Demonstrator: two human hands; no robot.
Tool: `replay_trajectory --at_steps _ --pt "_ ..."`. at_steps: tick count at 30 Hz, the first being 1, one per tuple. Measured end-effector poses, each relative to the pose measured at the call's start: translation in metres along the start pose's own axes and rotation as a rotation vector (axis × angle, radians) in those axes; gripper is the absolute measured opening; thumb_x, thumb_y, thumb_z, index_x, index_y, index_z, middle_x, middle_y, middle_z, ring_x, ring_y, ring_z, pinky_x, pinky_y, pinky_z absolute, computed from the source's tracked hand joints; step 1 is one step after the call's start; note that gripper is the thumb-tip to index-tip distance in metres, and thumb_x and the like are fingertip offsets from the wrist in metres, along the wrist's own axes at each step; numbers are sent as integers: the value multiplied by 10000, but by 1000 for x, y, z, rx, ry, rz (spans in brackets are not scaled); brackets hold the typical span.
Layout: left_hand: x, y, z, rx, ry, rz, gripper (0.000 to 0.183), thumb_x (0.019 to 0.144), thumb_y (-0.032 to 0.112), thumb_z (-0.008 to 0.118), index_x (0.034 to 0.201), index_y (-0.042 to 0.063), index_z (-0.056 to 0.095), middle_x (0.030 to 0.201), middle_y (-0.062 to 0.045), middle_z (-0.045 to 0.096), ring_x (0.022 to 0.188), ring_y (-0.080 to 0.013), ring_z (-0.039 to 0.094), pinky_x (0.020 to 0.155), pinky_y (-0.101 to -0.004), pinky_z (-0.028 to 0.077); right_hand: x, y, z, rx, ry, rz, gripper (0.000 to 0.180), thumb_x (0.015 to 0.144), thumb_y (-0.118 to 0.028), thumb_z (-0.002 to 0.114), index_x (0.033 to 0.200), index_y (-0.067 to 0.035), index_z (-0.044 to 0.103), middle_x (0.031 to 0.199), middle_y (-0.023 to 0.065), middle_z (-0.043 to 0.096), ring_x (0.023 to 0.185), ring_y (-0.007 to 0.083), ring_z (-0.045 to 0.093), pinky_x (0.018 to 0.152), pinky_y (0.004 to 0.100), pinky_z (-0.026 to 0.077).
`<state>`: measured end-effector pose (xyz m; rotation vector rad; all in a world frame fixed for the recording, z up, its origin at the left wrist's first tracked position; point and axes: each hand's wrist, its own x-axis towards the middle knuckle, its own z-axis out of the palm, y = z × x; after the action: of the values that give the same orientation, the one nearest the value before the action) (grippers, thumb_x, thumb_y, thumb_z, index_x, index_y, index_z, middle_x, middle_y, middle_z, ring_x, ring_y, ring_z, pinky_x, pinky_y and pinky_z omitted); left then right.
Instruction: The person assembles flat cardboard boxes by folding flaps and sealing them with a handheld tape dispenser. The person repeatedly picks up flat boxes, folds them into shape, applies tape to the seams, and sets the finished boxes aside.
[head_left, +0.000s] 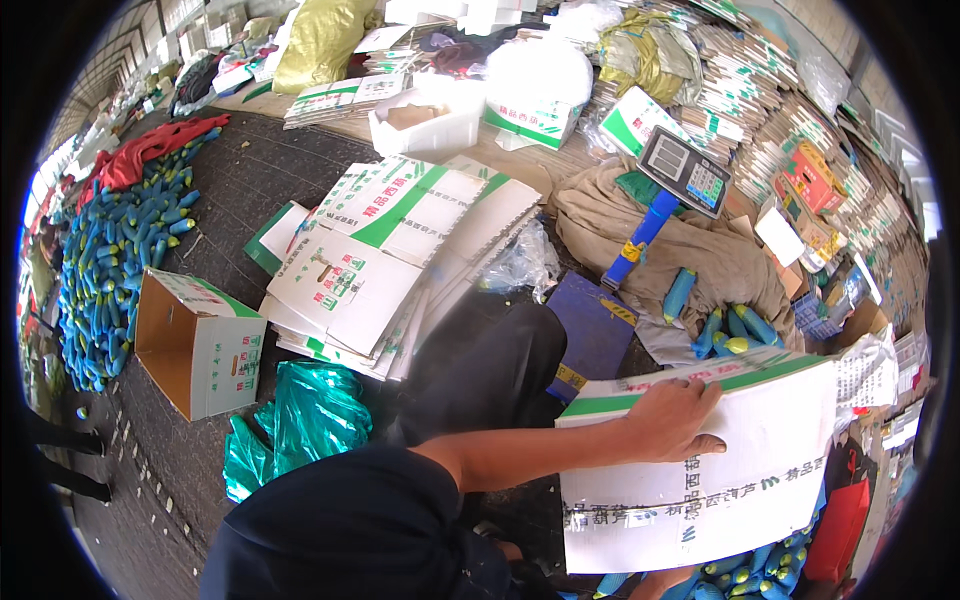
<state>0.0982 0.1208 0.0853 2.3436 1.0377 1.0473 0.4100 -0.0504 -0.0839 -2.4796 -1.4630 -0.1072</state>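
My left hand (675, 420) grips the upper edge of a white corrugated carton (750, 457), its fingers on the green-banded side and its thumb on the broad face. The carton is tilted, with a taped seam and printed writing across that face. At the carton's lower edge only a little of my right hand (664, 582) shows; its fingers are hidden. Courgettes in blue net sleeves (750, 577) lie below the carton. Several more sleeved courgettes (739, 326) rest just beyond it on a brown cloth (667, 247).
A digital scale display (684, 171) stands on a blue post above its platform (589, 322). Flattened cartons (375, 262) are stacked ahead; an open carton (199, 341) and green foil (319, 416) lie leftward. A large courgette heap (120, 262) and another person's legs (71, 457) are further left.
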Motion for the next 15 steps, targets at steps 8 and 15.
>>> replay_trajectory --at_steps 8,15 --pt "-81 -20 -319 156 946 250 878 915 618 714 1387 -66 430 963 -219 681 774 -285 710 675 -417 586 97 -317 -200 286 683 -843 372 861 -198 736 1192 -28 730 1100 189 730 978 403 705 828 504 557" --pt "-330 -123 -546 752 1549 -119 573 1135 483 356 1172 -28 614 1091 -133 633 936 -224 561 858 -373 457 -40 -574 -284 715 610 -1312 361 881 -200 778 1239 -158 754 951 125 777 776 317 737 715 415 564"
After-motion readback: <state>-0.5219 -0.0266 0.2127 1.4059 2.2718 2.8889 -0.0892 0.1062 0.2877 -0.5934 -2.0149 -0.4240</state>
